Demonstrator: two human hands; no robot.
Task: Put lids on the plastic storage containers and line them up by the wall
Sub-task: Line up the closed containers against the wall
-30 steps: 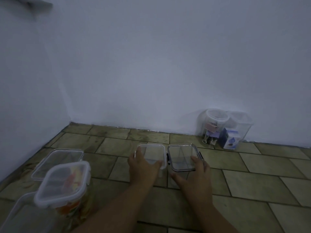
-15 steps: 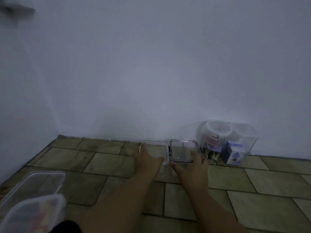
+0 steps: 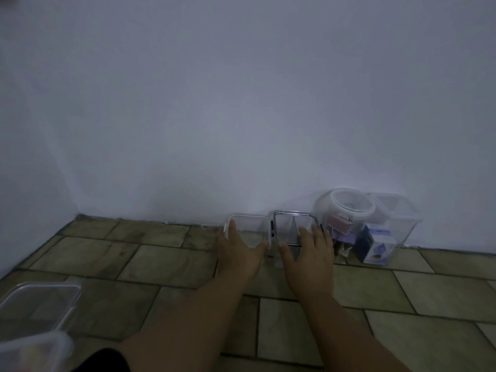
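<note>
At mid-frame, the white-rimmed container (image 3: 249, 229) and the dark-rimmed container (image 3: 293, 226) stand side by side, touching, with their backs at the wall (image 3: 241, 124). The left hand (image 3: 238, 251) lies flat on the first and the right hand (image 3: 311, 255) on the second, fingers straight and spread. Just right of them a round jar (image 3: 346, 210) and a tall tub (image 3: 397, 220) crowd the wall. Two more clear containers (image 3: 40, 304) sit at lower left on the tiled floor (image 3: 161, 264).

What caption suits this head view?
Left hand on the white-rimmed container, right hand on the dark-rimmed container, both lidded, at the wall.
</note>
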